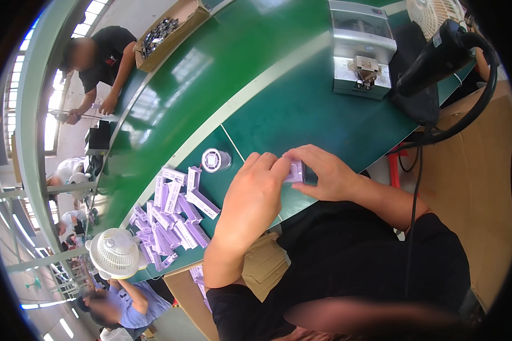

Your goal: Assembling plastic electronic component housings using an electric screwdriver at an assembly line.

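Note:
A small light-purple box (295, 171) is held between my two hands over the near edge of the dark green table (284, 122). My right hand (324, 173) grips its right end, fingers along the far side and thumb on the near side. My left hand (259, 184) has its fingers curled against the box's left end; its fingertips are partly hidden. Beyond the left hand stands a round roll (215, 161) with a white label in its middle. Left of that hand lies a loose pile of slim purple boxes (173, 216) with white printed faces.
A grey bench machine (361, 51) stands at the far right, beside a black cylinder on a thick hose (435, 57). A green conveyor (233, 51) runs along the far side, with a carton of metal parts (170, 34). A white fan (116, 253) stands left; other people work nearby.

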The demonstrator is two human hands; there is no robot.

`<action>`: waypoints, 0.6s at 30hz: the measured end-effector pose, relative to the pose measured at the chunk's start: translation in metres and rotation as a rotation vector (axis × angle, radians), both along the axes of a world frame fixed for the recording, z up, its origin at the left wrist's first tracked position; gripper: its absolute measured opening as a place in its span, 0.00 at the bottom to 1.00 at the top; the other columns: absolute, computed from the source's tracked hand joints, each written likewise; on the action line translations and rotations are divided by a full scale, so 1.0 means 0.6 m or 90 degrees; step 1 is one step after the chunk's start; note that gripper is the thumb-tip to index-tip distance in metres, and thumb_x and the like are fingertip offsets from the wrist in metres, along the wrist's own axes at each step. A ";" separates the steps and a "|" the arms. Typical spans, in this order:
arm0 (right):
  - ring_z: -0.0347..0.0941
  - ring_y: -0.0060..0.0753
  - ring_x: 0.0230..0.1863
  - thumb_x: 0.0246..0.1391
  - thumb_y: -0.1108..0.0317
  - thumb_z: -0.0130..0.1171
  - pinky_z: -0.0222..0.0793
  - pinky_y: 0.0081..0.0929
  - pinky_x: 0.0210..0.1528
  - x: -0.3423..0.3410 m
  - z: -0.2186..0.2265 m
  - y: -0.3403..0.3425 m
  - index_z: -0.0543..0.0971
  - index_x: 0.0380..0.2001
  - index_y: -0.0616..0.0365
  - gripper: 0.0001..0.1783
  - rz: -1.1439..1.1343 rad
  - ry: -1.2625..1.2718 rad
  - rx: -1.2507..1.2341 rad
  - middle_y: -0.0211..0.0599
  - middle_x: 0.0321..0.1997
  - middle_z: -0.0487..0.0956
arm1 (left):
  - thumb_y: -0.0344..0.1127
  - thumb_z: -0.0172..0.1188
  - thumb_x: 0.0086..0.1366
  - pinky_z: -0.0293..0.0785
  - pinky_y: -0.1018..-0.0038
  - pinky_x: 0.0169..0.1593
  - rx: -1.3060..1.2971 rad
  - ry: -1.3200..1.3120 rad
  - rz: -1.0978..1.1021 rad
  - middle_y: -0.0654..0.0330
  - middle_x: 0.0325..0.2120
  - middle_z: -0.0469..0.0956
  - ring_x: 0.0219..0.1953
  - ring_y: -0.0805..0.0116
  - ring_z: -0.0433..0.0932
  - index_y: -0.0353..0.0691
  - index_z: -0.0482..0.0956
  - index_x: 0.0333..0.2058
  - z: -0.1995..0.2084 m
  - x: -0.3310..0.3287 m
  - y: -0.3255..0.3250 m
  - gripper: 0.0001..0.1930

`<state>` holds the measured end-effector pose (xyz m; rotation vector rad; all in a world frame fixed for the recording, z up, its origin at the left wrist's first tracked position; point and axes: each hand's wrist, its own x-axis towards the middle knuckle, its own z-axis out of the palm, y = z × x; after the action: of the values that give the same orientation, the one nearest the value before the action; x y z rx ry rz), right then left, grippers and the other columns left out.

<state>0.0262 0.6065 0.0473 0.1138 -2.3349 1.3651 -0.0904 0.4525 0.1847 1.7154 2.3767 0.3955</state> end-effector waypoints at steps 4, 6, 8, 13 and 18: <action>0.77 0.50 0.58 0.46 0.69 0.78 0.75 0.39 0.59 0.008 0.022 0.012 0.74 0.61 0.60 0.38 -0.029 0.041 0.041 0.46 0.59 0.78 | 0.18 0.66 0.54 0.77 0.59 0.46 -0.011 0.006 -0.038 0.54 0.36 0.79 0.42 0.50 0.78 0.37 0.80 0.41 -0.004 -0.005 0.016 0.15; 0.76 0.49 0.59 0.47 0.70 0.77 0.74 0.40 0.60 0.019 0.053 0.031 0.75 0.58 0.62 0.34 -0.100 0.116 0.076 0.48 0.58 0.78 | 0.18 0.65 0.54 0.77 0.58 0.47 -0.038 0.009 -0.058 0.53 0.37 0.79 0.43 0.49 0.79 0.38 0.78 0.45 -0.010 -0.015 0.016 0.18; 0.76 0.51 0.57 0.49 0.75 0.72 0.72 0.43 0.61 0.046 0.077 0.063 0.75 0.55 0.65 0.29 -0.288 0.255 0.153 0.52 0.57 0.78 | 0.18 0.65 0.55 0.77 0.57 0.47 -0.002 -0.018 -0.040 0.52 0.38 0.79 0.44 0.48 0.79 0.39 0.77 0.46 -0.011 -0.018 0.015 0.20; 0.63 0.49 0.72 0.66 0.68 0.56 0.58 0.47 0.74 0.037 0.130 0.155 0.62 0.66 0.71 0.30 -0.631 0.610 0.152 0.57 0.71 0.66 | 0.16 0.63 0.57 0.76 0.57 0.49 0.131 -0.089 -0.044 0.51 0.44 0.76 0.48 0.48 0.77 0.40 0.74 0.53 -0.025 -0.019 0.003 0.24; 0.79 0.26 0.46 0.74 0.56 0.55 0.73 0.24 0.53 0.029 0.171 0.228 0.70 0.64 0.66 0.26 -0.494 0.493 -0.188 0.38 0.51 0.81 | 0.15 0.66 0.54 0.77 0.59 0.56 0.174 -0.160 -0.010 0.51 0.52 0.78 0.54 0.49 0.78 0.48 0.75 0.65 -0.043 -0.015 0.000 0.38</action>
<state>0.0435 0.7432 0.1499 -0.2791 -1.2981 0.9862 -0.0993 0.4523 0.1590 1.6721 2.2073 0.9121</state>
